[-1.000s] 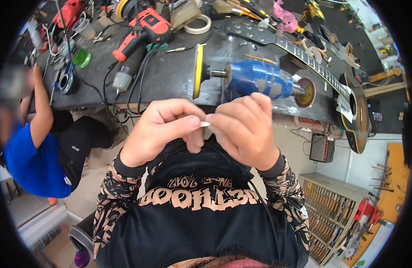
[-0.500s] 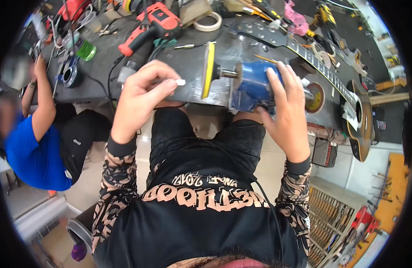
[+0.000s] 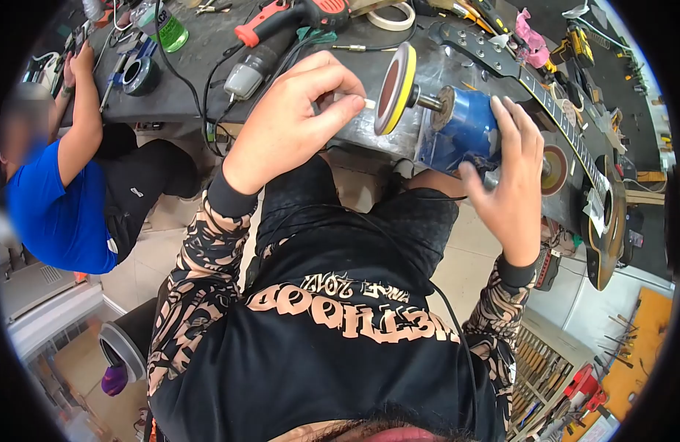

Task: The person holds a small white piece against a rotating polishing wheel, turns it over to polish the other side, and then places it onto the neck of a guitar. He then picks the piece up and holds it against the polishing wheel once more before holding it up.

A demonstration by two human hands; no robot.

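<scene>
My left hand [image 3: 292, 121] pinches a small white piece [image 3: 368, 104] between thumb and forefinger, right beside the brown face of a yellow-rimmed sanding disc [image 3: 396, 88]. The disc sits on the shaft of a blue bench motor [image 3: 463, 129] at the near edge of the dark workbench [image 3: 200, 66]. My right hand [image 3: 511, 177] rests on the near side of the motor, fingers spread over its body. A second, smaller disc [image 3: 554, 170] is on the motor's other end, partly hidden by my right hand.
A black guitar [image 3: 575, 140] lies along the bench's right side. A red drill [image 3: 288, 18], a grey drill, cables, tape rolls and a green bottle [image 3: 167, 29] clutter the bench. A person in a blue shirt [image 3: 56, 214] sits at left. A chisel rack [image 3: 546, 368] stands lower right.
My hands parted from in front of my chest. The left carried the white piece up to the disc; the right went to the blue motor and settled on it.
</scene>
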